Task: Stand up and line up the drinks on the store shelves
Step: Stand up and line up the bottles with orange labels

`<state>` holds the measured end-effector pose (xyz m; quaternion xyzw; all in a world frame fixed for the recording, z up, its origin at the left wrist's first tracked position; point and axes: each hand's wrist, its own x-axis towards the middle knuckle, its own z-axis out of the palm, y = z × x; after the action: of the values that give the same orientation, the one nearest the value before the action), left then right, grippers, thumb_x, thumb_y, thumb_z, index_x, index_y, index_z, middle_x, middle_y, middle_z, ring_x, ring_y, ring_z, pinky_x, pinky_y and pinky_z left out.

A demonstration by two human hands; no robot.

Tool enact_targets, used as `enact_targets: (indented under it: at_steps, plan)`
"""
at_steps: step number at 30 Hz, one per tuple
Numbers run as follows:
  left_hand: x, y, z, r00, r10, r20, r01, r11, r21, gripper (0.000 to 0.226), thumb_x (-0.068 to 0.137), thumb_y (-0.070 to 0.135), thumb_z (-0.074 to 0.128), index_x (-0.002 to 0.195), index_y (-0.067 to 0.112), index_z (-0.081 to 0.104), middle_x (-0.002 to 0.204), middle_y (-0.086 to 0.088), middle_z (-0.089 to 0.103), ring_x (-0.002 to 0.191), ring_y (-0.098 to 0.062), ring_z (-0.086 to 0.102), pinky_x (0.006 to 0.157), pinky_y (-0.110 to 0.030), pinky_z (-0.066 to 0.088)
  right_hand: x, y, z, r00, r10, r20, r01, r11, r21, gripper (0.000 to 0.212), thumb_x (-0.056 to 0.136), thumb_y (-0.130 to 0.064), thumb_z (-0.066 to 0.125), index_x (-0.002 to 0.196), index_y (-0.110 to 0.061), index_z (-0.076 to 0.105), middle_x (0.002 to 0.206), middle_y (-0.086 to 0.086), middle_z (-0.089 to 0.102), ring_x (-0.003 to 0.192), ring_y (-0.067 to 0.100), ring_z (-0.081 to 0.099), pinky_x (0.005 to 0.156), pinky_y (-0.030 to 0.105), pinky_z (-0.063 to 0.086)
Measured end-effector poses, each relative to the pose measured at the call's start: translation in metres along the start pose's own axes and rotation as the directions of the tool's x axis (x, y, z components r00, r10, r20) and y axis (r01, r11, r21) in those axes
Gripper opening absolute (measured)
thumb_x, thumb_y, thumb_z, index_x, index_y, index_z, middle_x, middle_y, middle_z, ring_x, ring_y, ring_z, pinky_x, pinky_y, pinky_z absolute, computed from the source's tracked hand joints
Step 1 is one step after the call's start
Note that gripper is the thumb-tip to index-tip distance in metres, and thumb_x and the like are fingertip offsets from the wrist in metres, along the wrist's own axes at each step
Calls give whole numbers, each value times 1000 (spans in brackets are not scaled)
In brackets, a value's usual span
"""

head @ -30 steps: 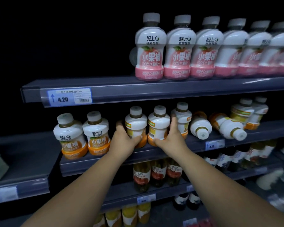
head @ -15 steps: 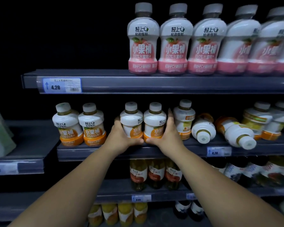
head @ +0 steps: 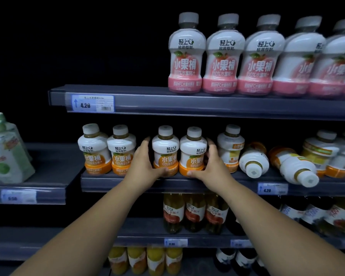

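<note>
Middle shelf (head: 127,185), front edge. You are clasping two upright orange-label bottles that are standing side by side and touching each other.

- Your left hand (head: 145,162) is curling round the outer side of the left-held bottle (head: 165,150), with the thumb lying across its orange base.
- Your right hand (head: 212,166) is wrapping the outer side of the right-held bottle (head: 192,152), thumb at the base and fingers reaching behind.
- Both labels are facing out toward you.

Just left of your left hand, two more orange bottles (head: 94,150) are standing shoulder to shoulder. Just right of your right hand, a turned bottle (head: 230,150) is standing upright with its label facing sideways.

Beyond it, the near fallen bottle (head: 254,162) and the far fallen bottle (head: 295,168) are lying on their sides, caps pointing at you.

On the top shelf, a row of pink-label bottles (head: 186,56) is standing upright. A blue price tag (head: 93,103) is showing 4.20.
</note>
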<state>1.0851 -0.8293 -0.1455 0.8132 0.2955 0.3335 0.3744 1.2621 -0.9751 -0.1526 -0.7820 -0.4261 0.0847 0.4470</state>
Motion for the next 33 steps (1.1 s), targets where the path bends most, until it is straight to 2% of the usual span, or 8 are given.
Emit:
enact_targets:
  at_steps: [4,11,15,20,24,27,29,33]
  plan:
    - [-9,9,-24,990,109,-93,-102,992,80,98,73,21,86,151,29,27,149,2,39,130,-12,45,106,-36,46,2,-2,-1,1000,-14,17,14,1000,-8,119,67,-32,92,152,-41,10,151,-6,43,132,18,48,106,37,45]
    - [5,32,-36,990,140,-16,-137,980,146,82,77,30,83,144,34,37,137,1,44,128,-16,45,106,-41,45,-1,-11,7,999,-33,34,34,999,-27,116,67,-34,92,151,-42,12,149,-3,48,131,20,51,105,41,47]
    - [12,35,-30,989,134,-56,-121,975,189,64,81,36,78,134,30,43,132,-2,53,121,-21,52,100,-43,48,0,-17,13,997,-53,49,55,998,-34,119,70,-32,90,155,-34,8,150,-3,46,132,19,50,105,33,45]
    - [14,38,-34,989,143,-30,-127,943,308,56,90,29,68,137,26,39,125,-4,61,112,-24,58,89,-39,51,-1,-15,12,996,-50,69,51,999,-10,117,72,-32,89,155,-35,6,153,-3,42,135,18,46,107,34,43]
    - [11,40,-45,954,299,-3,-250,805,539,49,92,27,65,136,23,44,112,-5,62,104,-25,57,77,-32,43,0,-16,12,996,-54,65,57,998,-35,118,72,-34,89,156,-35,6,153,-2,43,134,20,47,108,36,44]
    - [12,38,-59,876,480,45,-346,563,751,46,88,35,69,131,27,55,112,1,66,106,-26,55,84,-38,41,1,-19,14,996,-56,63,59,997,-51,118,72,-34,89,156,-34,6,152,-1,44,134,21,48,106,35,44]
    - [13,37,-66,867,493,73,-334,466,819,46,84,46,68,128,33,58,114,5,67,109,-27,53,90,-42,35,1,-21,16,996,-59,63,62,997,-55,118,72,-34,89,156,-33,6,152,-1,44,135,21,47,106,35,44]
    - [12,29,-72,933,359,0,-224,582,782,45,83,69,53,120,42,54,107,16,65,118,-23,45,113,-59,3,2,-24,24,995,-65,71,69,996,-50,118,70,-36,89,155,-37,7,152,-2,45,134,20,48,108,39,44]
